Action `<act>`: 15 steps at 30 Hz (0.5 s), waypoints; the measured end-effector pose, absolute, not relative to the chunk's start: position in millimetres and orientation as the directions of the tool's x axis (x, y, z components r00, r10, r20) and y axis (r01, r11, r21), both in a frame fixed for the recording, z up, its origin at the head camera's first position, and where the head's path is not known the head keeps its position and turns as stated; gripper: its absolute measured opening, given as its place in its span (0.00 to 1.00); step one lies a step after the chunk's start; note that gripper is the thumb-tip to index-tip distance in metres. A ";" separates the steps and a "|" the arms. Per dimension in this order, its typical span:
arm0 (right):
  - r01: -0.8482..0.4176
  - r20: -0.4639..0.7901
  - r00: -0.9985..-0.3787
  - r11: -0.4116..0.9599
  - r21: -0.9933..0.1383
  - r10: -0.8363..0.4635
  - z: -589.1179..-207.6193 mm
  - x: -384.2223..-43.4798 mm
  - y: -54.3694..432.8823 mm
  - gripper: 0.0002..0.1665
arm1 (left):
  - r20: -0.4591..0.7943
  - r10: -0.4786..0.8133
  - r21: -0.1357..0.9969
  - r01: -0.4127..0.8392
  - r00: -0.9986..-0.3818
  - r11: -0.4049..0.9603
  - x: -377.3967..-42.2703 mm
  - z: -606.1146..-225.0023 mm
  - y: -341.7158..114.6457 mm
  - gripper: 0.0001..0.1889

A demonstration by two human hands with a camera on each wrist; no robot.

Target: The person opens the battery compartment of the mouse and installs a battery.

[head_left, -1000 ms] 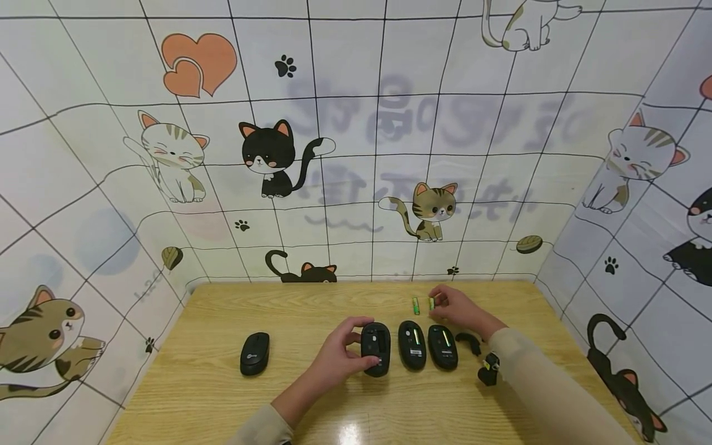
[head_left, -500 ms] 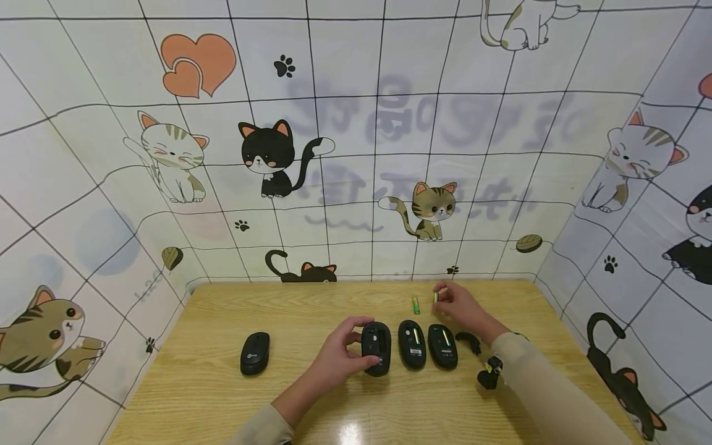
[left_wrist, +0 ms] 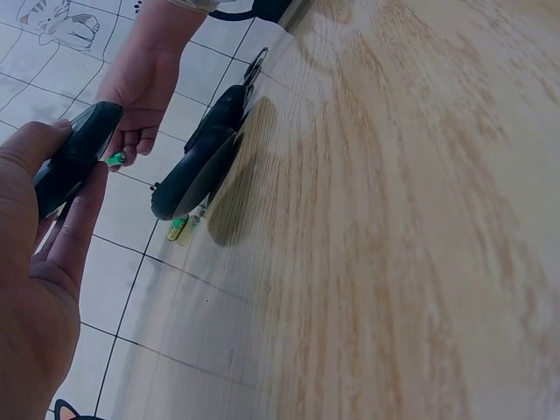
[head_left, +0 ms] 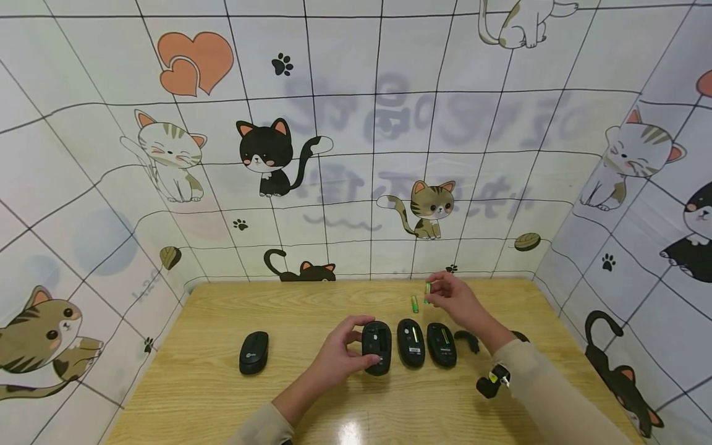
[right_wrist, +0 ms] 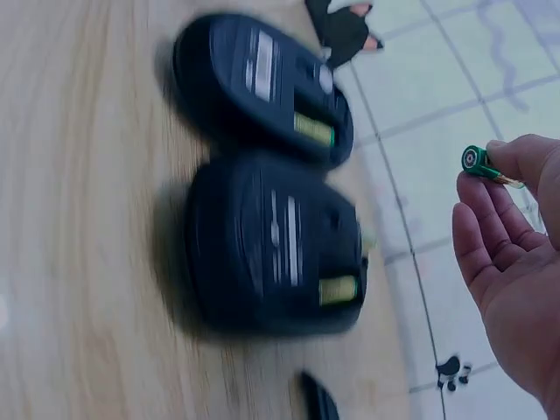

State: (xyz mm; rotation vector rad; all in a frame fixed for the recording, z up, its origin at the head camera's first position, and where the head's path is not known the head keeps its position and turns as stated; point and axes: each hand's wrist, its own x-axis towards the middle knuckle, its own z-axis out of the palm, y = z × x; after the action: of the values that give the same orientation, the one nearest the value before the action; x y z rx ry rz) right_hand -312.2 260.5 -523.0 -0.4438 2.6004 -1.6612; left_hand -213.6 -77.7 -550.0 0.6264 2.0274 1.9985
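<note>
My left hand (head_left: 336, 355) grips a black computer mouse (head_left: 376, 355), underside up, with its battery bay uncovered; the left wrist view shows this mouse (left_wrist: 83, 153) edge-on between thumb and fingers. Toward the back of the table, my right hand (head_left: 458, 303) pinches a small green battery (right_wrist: 477, 160) between thumb and fingertips. Another green battery (head_left: 414, 304) lies on the table just left of that hand. Two more black mice (head_left: 411, 349) lie bottom up beside the held one, each with a battery showing in its bay.
A black mouse (head_left: 254, 353) rests upright on the wooden table (head_left: 194, 383) at the left. Curved black piece (head_left: 468, 340) lies right of the overturned mice, near my right wrist. A dark device (head_left: 489, 386) sits at that wrist. A cat-printed sheet (head_left: 356, 136) encloses the back and sides.
My right hand has raised the battery from the tabletop, first slightly right, then back left toward the other loose battery. My left hand and its mouse have stayed in place.
</note>
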 end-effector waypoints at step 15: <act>-0.269 0.174 -0.926 0.261 -0.927 -0.335 -489.8 -262.0 210.2 0.20 | 0.142 0.455 0.989 0.150 -0.879 -0.020 -212.1 -546.7 -76.3 0.40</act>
State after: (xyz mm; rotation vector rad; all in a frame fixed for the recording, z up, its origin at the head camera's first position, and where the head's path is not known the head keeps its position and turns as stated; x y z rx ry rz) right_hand -262.0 210.2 -489.8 -0.5874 2.4486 -1.7813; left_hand -212.1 -76.3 -546.7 0.6419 2.0283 1.9953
